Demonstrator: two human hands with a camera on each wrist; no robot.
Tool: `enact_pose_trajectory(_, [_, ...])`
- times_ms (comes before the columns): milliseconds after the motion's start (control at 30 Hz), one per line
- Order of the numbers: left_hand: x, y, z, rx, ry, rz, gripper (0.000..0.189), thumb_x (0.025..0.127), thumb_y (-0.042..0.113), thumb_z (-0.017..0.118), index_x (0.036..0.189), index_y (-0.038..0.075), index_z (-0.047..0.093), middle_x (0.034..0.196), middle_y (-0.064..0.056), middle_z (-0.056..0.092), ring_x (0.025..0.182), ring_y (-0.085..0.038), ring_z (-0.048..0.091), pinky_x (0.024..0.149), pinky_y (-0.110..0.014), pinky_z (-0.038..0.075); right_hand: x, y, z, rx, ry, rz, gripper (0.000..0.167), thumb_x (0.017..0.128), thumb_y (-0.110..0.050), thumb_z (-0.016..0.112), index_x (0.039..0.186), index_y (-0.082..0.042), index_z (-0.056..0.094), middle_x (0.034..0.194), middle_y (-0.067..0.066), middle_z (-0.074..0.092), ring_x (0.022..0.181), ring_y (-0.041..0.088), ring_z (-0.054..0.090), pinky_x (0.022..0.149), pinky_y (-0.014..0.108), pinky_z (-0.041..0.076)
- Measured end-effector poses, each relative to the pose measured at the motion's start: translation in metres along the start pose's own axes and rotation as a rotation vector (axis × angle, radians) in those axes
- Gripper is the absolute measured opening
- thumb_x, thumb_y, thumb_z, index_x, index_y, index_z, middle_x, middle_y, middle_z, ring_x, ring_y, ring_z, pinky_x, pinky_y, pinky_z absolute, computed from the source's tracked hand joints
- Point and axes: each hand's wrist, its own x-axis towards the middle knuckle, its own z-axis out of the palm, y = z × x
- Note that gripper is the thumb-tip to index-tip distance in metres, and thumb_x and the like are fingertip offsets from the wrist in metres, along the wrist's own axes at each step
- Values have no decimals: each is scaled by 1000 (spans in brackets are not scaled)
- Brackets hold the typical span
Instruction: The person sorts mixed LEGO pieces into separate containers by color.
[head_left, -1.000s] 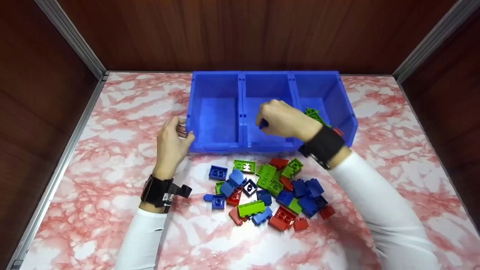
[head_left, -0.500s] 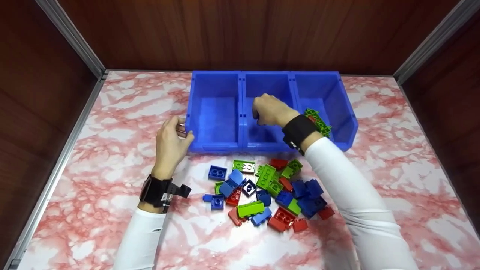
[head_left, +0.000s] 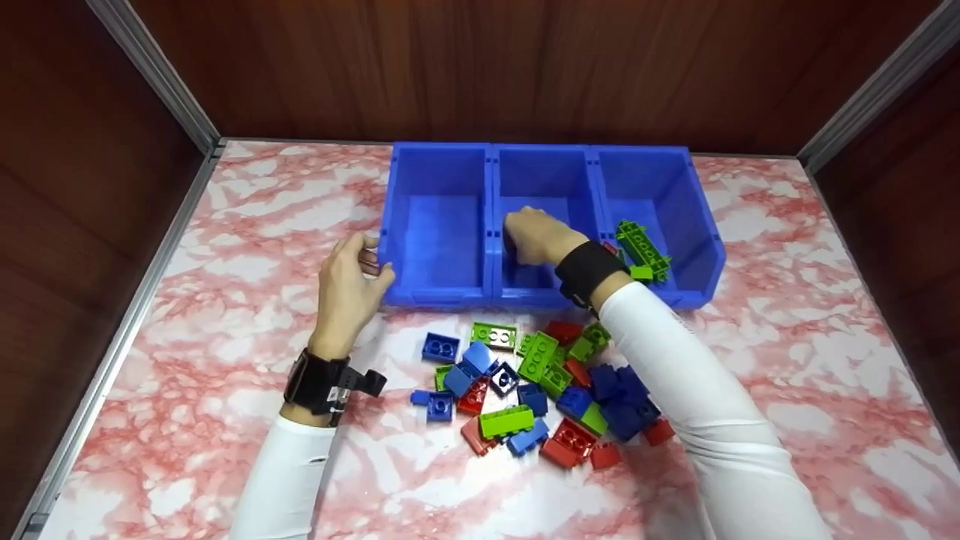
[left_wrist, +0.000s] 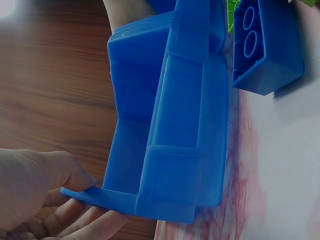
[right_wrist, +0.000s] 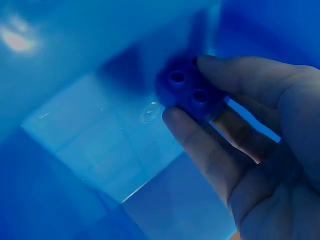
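My left hand (head_left: 347,289) grips the left side wall of a blue three-compartment bin (head_left: 439,298). In the left wrist view the thumb lies over the bin's rim (left_wrist: 100,197), with the fingers on the outer side. Down inside the middle compartment, my right hand (head_left: 541,238) pinches a dark blue toy building brick (right_wrist: 185,90). The right wrist view shows the brick's studs between thumb and fingers, close over the compartment floor (right_wrist: 110,145). From the head view that brick is hidden behind the hand.
Several green bricks (head_left: 643,251) and a bit of red lie in the right compartment. A loose pile of blue, green (head_left: 506,422) and red bricks (head_left: 568,442) spreads over the marbled table (head_left: 202,360) before the bin. Dark wooden panels (head_left: 480,67) enclose the table.
My right hand has moved slightly left and lower into the middle compartment, still holding the blue brick. The left hand keeps its grip on the bin. The head view has shifted slightly.
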Motion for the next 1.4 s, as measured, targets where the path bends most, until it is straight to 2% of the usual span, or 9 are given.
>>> enact_pose_trajectory(167, [0,0,0,-8,-1,-5,30,87,0,72,115,-6,66,108,-21,69,96,-35,70,90,-45,61,-3,3,-3,34,-46,22,14,81,6,68,93,-1,67,109,21,74,110,38,66,94,49,57])
enact_pose_trajectory(300, [1,0,1,-5,-10,-9,30,87,-1,72,116,-6,65,109,-21,69,97,-35,70,90,-44,61,-8,7,-11,39,-47,-21,25,84,-1,75,108,2,75,111,20,77,108,38,70,95,49,60])
enact_pose_trajectory(467, [1,0,2,3,-7,-17,29,87,-1,72,116,-5,65,108,-20,69,96,-34,70,89,-43,61,-22,9,-28,50,-10,-80,39,89,-15,80,124,1,73,121,22,76,114,39,71,101,52,60])
enact_pose_trajectory(600, [1,1,2,1,-11,-12,29,87,-2,72,116,-6,65,109,-21,69,96,-35,70,90,-43,61,-38,8,-42,42,33,-133,40,91,-19,80,125,0,74,122,22,76,115,39,73,102,52,61])
enact_pose_trajectory(867, [2,1,3,1,-3,3,30,87,0,72,115,-6,66,107,-21,69,96,-35,70,91,-45,59,-84,-5,-54,8,159,-301,33,92,-19,81,120,-3,76,116,16,78,104,32,75,91,48,65])
enact_pose_trajectory(1067, [1,0,2,6,4,11,29,87,1,72,114,-6,66,107,-21,69,96,-36,71,91,-46,59,-112,-26,-42,22,160,-404,34,93,-19,80,123,-5,75,120,14,77,104,29,76,89,42,67])
enact_pose_trajectory(1233, [0,0,1,7,10,18,29,87,1,72,114,-6,66,107,-22,70,96,-36,71,91,-46,60,-122,-49,-15,33,89,-528,39,91,-19,80,128,-6,72,124,11,76,107,25,76,93,32,65])
enact_pose_trajectory(1400, [-1,1,2,-1,9,13,29,87,0,72,114,-6,66,108,-21,70,95,-35,71,90,-46,61,-121,-72,14,-105,1,-570,49,92,-31,81,136,-14,68,137,8,71,116,24,73,88,31,66])
